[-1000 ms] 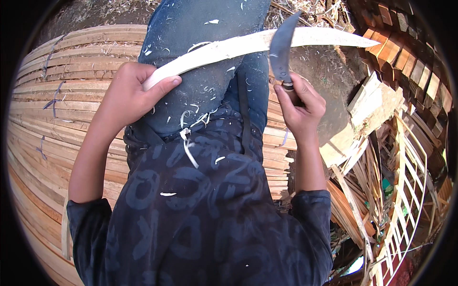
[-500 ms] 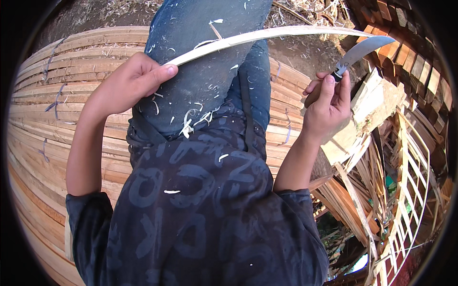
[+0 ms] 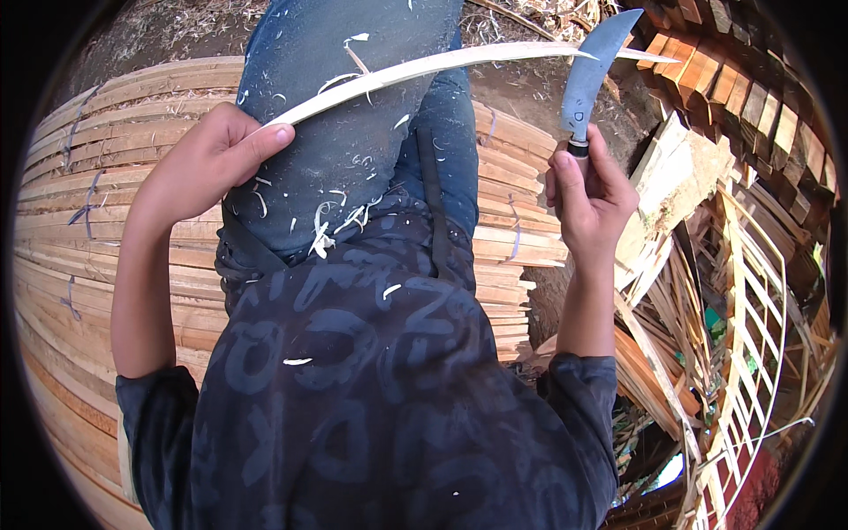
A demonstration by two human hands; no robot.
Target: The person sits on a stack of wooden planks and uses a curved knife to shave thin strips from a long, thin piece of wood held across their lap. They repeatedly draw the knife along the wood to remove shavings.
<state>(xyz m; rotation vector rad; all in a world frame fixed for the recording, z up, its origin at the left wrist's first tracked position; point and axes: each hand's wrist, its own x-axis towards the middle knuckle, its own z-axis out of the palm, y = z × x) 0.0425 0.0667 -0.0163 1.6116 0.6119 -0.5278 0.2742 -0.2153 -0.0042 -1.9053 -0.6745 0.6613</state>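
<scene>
In the head view, a curved knife (image 3: pixel 594 71) is now crossing a bowed, pale wooden strip (image 3: pixel 424 62) near its tapered end; half a second ago the blade was slanting past that tip. The strip is still showing its narrow edge, where a second ago it was turning a broad face upward. For the shaving in hand, the blade appears to be back over the wood, though whether its edge is biting or merely passing above cannot be told.

The strip is spanning the thigh of shavings-flecked blue jeans (image 3: pixel 291 53), its near end lying by the thigh's left edge and its tip reaching beyond the right edge, toward stacked squared timbers (image 3: pixel 720 79). Whether it is resting on the denim is unclear.

The hands are working well apart. The left hand (image 3: pixel 212 163) is clamping the strip's near end, thumb on top, fingers curling mostly out of sight. The right hand (image 3: pixel 594 199) is closing around the knife's dark handle, blade pointing away from the body. Curled wood shavings (image 3: pixel 358 216) are clinging at the lap, beside bundled boards (image 3: pixel 132 265).
</scene>
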